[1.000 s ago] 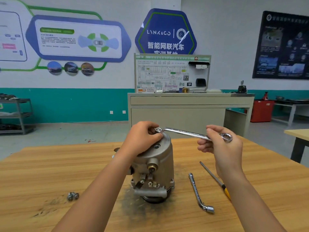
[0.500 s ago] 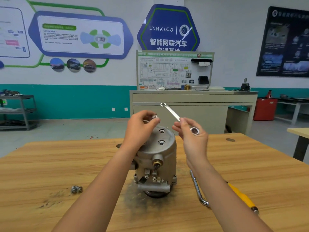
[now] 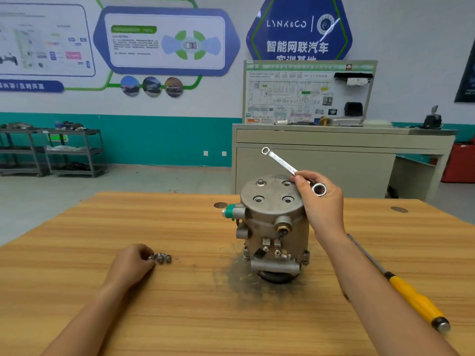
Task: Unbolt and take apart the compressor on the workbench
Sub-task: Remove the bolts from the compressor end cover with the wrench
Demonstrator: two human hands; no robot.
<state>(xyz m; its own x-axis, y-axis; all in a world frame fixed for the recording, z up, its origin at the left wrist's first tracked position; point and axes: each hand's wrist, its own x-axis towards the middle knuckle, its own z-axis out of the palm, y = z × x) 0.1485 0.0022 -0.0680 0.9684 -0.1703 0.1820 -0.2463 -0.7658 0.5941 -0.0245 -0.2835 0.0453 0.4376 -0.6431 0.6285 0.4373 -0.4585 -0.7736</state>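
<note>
The wrench (image 3: 280,162) was gripped by the right hand (image 3: 322,204) just above the compressor (image 3: 275,227), which stood upright on the table (image 3: 180,317). The left hand (image 3: 131,263) was curled at the loose bolts (image 3: 162,258); a pinch could not be confirmed. It was judged that the ring had to be seated fully on the last bolt (image 3: 261,182) before turning.

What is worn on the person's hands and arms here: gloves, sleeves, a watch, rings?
Nothing is visible. The left hand and right hand are bare, with no gloves, rings, watch or wristband showing. Both forearms are uncovered down to the lower edge of the picture, so no sleeve appears.
</note>
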